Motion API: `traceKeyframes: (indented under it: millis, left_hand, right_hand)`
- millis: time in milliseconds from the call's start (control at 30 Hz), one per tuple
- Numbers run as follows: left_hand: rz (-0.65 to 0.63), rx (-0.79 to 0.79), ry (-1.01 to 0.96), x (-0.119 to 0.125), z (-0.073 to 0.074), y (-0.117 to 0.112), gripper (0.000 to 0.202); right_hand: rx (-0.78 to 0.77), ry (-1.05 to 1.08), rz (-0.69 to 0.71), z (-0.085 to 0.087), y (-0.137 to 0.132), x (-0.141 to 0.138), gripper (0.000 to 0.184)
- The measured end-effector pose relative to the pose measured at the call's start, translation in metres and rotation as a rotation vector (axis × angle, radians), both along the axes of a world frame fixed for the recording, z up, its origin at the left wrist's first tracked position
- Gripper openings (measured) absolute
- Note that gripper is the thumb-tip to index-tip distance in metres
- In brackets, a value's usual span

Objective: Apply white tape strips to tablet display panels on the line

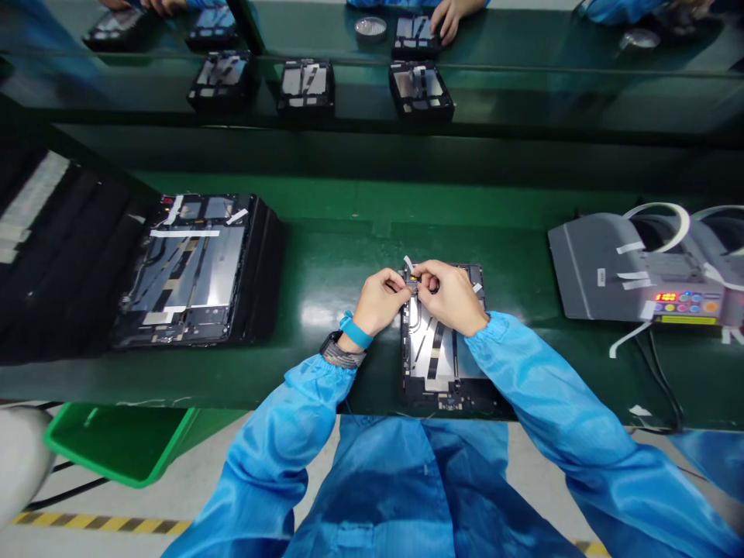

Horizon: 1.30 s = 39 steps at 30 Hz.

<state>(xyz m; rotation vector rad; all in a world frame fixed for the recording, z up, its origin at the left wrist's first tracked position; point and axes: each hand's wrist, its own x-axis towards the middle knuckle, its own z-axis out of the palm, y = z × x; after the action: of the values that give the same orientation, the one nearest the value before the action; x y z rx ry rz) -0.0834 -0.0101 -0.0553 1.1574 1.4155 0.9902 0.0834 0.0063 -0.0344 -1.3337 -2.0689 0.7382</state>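
An opened tablet chassis [437, 364] lies lengthwise on the green bench in front of me, its metal inner plate and black strips showing. Both hands work at its far end. My left hand [380, 301], with a blue wrist strap and a watch, is curled with fingers pinched near the top edge. My right hand [450, 296] is also closed in a pinch right beside it, over the chassis corner. A small white tape tab [408, 263] sticks up between the fingertips. What exactly each hand grips is too small to name.
A stack of open tablet chassis [191, 267] sits at left beside a black tray [52, 248]. A grey tape dispenser [645, 267] with lit buttons stands at right. More chassis [421, 89] ride the far belt, where other people's hands [447, 17] work. A green bin [116, 446] sits below.
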Motion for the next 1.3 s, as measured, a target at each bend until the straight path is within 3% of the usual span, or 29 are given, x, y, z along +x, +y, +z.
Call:
traceKeyframes:
  millis: [133, 367, 667, 933, 1000, 1100, 1167, 1300]
  left_hand:
    - [0.01, 0.021, 0.003, 0.001, -0.002, 0.001, 0.017]
    - [-0.001, 0.011, 0.003, 0.0, -0.005, 0.005, 0.021]
    - [-0.064, -0.007, 0.031, -0.006, -0.005, 0.01, 0.023]
    - [-0.084, -0.178, 0.018, -0.006, 0.003, 0.018, 0.029]
    - [-0.079, -0.229, 0.047, -0.007, 0.007, 0.02, 0.031]
    - [-0.084, -0.278, 0.059, -0.008, 0.011, 0.024, 0.035]
    - [-0.091, -0.281, 0.06, -0.008, 0.012, 0.025, 0.038]
    - [-0.084, -0.257, 0.052, -0.012, 0.007, 0.026, 0.043]
  right_hand:
    - [-0.014, -0.024, 0.032, 0.004, -0.001, 0.003, 0.057]
    - [-0.061, -0.112, 0.035, 0.008, 0.001, 0.003, 0.075]
    - [-0.116, -0.151, 0.11, 0.015, 0.009, 0.007, 0.082]
    - [-0.037, -0.282, 0.074, 0.019, 0.012, 0.006, 0.08]
    - [-0.012, -0.176, -0.014, 0.021, 0.011, 0.008, 0.07]
    - [-0.074, 0.207, -0.218, 0.027, 0.001, 0.012, 0.035]
    - [-0.282, 0.524, -0.307, 0.031, -0.013, 0.013, 0.026]
    - [-0.718, 0.897, -0.299, 0.029, -0.051, 0.003, 0.035]
